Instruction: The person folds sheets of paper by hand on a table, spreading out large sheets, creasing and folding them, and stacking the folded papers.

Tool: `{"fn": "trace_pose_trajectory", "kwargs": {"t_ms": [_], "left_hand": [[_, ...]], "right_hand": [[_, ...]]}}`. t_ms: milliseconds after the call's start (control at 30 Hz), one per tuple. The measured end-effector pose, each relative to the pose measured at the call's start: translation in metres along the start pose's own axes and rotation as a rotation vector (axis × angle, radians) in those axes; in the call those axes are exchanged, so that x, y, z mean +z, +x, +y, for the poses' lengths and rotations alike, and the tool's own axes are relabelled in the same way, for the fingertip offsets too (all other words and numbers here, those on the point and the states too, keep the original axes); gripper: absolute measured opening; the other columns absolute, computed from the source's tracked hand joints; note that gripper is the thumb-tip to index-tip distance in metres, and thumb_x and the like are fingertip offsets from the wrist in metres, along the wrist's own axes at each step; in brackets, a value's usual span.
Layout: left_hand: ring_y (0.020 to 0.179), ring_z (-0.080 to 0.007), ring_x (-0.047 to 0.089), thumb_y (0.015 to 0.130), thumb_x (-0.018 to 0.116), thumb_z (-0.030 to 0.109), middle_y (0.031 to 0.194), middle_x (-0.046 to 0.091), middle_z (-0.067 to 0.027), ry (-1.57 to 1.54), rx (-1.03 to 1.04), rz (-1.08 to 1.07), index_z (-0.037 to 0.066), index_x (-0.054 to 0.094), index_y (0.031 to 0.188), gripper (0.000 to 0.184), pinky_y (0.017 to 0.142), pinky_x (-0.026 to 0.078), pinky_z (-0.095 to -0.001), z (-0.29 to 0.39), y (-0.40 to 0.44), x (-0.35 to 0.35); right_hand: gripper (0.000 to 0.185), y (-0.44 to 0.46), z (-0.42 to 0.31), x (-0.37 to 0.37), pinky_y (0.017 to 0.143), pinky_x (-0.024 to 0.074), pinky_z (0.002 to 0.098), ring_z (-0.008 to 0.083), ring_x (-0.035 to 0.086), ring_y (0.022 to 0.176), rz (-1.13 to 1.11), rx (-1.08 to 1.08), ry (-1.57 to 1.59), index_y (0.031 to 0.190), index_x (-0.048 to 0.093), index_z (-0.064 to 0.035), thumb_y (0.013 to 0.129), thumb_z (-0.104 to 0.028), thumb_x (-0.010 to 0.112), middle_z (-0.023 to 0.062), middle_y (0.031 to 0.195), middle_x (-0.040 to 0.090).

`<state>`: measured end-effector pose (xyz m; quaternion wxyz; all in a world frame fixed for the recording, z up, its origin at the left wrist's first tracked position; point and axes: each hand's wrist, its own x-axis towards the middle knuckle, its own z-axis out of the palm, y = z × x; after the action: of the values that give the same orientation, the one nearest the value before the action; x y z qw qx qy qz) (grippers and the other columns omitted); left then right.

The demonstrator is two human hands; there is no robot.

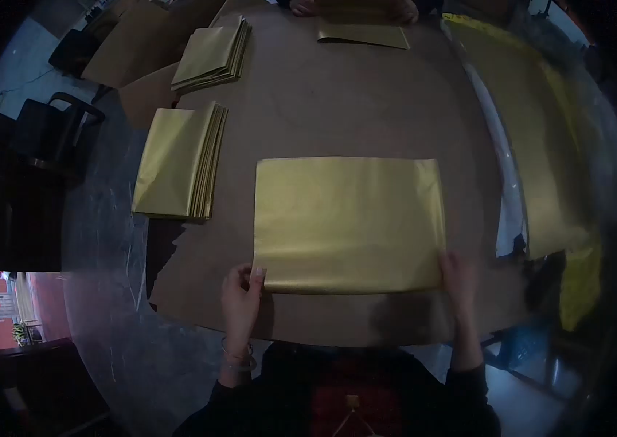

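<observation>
A gold sheet (348, 222) lies on the brown board in front of me, its near edge rounded as if folded. At its lower left corner, my left hand (241, 291) pinches the edge between thumb and fingers, with bracelets on the wrist. On the right, my right hand (458, 280) is at the sheet's lower right edge; its fingers are blurred and partly hidden. To the left of the sheet sits a stack of folded gold sheets (177, 162), with a second stack (211, 55) beyond it.
Across the brown board (366, 95), another person's hands (403, 10) hold a gold sheet (363, 35). A large pile of gold sheets (541, 138) with plastic around it lies at the right. Black chairs (42, 131) and cardboard (137, 47) are at the left.
</observation>
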<state>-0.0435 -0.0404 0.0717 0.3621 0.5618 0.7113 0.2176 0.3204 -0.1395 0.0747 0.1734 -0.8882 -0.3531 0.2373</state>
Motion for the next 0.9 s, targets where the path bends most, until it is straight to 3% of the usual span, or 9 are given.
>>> {"fn": "trace_pose_trajectory", "kwargs": {"t_ms": [200,267,500,567,700,767,900], "left_hand": [[0.065,-0.017,0.056,0.088,0.065,0.029,0.073,0.058,-0.0081,-0.075,-0.054,0.01,-0.003,0.06,0.094,0.033,0.062,0.046,-0.031,-0.003,-0.006,-0.004],[0.063,-0.0182,0.057,0.086,0.066,0.024,0.07,0.058,-0.0088,-0.011,0.083,0.045,-0.003,0.061,0.092,0.028,0.061,0.046,-0.0313,-0.011,-0.004,-0.002],[0.071,-0.0226,0.059,0.083,0.068,0.016,0.073,0.06,-0.0106,0.037,0.056,0.041,-0.003,0.061,0.093,0.023,0.066,0.047,-0.0332,-0.002,-0.005,-0.004],[0.07,-0.0133,0.06,0.086,0.066,0.018,0.074,0.063,-0.0076,0.108,0.128,0.04,-0.002,0.06,0.098,0.024,0.066,0.047,-0.0275,-0.003,-0.006,-0.004],[0.07,-0.0142,0.061,0.086,0.066,0.018,0.072,0.062,-0.0073,0.124,0.132,0.047,-0.001,0.06,0.096,0.023,0.065,0.048,-0.0281,-0.002,-0.004,-0.002],[0.075,-0.0252,0.058,0.084,0.067,0.016,0.071,0.061,-0.0112,0.018,0.036,0.038,-0.001,0.06,0.091,0.02,0.069,0.046,-0.0364,0.003,-0.005,-0.002],[0.076,-0.0262,0.058,0.084,0.067,0.017,0.071,0.061,-0.0109,0.072,0.084,0.042,-0.001,0.06,0.09,0.021,0.07,0.046,-0.037,0.0,-0.005,-0.002]], "right_hand": [[0.041,0.002,0.003,0.005,0.066,0.0492,0.0424,0.0339,0.066,0.075,0.056,-0.023,-0.116,0.092,0.068,-0.0042,0.09,-0.043,0.053,0.0153,0.078,0.067],[0.042,0.0,0.001,0.006,0.066,0.0495,0.0425,0.0338,0.066,0.075,0.077,-0.017,-0.128,0.092,0.068,-0.0043,0.09,-0.044,0.054,0.0149,0.078,0.068],[0.044,0.003,0.011,0.013,0.068,0.0494,0.0441,0.0346,0.066,0.078,0.121,-0.01,-0.117,0.09,0.067,-0.0039,0.089,-0.046,0.054,0.015,0.08,0.068],[0.044,0.004,0.013,0.014,0.068,0.0493,0.0443,0.0349,0.065,0.078,0.121,-0.015,-0.103,0.089,0.066,-0.0037,0.089,-0.046,0.054,0.0151,0.081,0.068],[0.043,0.004,0.018,0.018,0.069,0.0492,0.0453,0.0355,0.065,0.078,0.136,-0.037,-0.148,0.089,0.067,-0.0048,0.089,-0.046,0.054,0.0147,0.079,0.067],[0.041,0.002,0.018,0.018,0.069,0.0491,0.0458,0.0358,0.065,0.078,0.181,-0.055,-0.163,0.089,0.067,-0.0054,0.089,-0.045,0.055,0.0146,0.079,0.067],[0.039,0.0,0.01,0.016,0.067,0.0491,0.0462,0.0361,0.065,0.075,0.162,-0.073,-0.143,0.089,0.066,-0.0048,0.089,-0.042,0.055,0.0146,0.077,0.067]]}}
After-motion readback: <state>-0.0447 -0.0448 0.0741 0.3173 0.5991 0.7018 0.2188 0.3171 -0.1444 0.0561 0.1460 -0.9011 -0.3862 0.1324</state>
